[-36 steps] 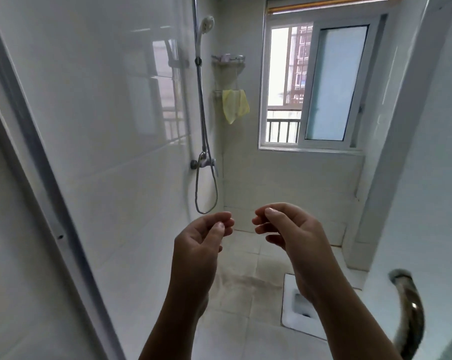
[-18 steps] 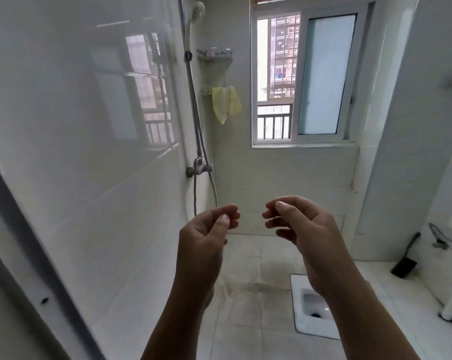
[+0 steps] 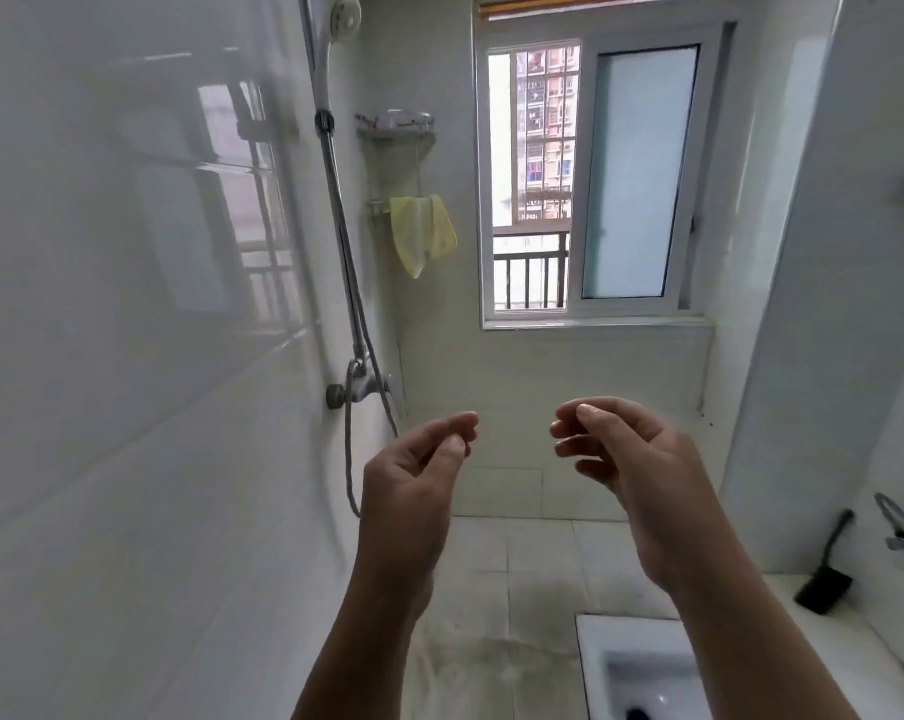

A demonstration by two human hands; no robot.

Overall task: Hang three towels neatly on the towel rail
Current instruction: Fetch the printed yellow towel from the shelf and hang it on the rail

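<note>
Both my hands are raised in front of me and hold nothing. My left hand (image 3: pixel 413 475) has loosely curled fingers, with the thumb close to the fingertips. My right hand (image 3: pixel 631 459) mirrors it, also loosely curled, and a gap separates the two. A yellow towel (image 3: pixel 421 233) hangs from the lower tier of a corner rack (image 3: pixel 395 129) on the far wall, well beyond my hands. No other towel is in sight.
A shower head and hose (image 3: pixel 335 163) run down the glossy tiled left wall to a mixer valve (image 3: pixel 358 389). The window (image 3: pixel 590 179) is straight ahead. A squat toilet pan (image 3: pixel 642 667) lies in the floor at the lower right, beside a black brush (image 3: pixel 824 584).
The view has moved further into the room and swung right, so the doorframe has left the picture. My hands have drifted apart and stay empty.
</note>
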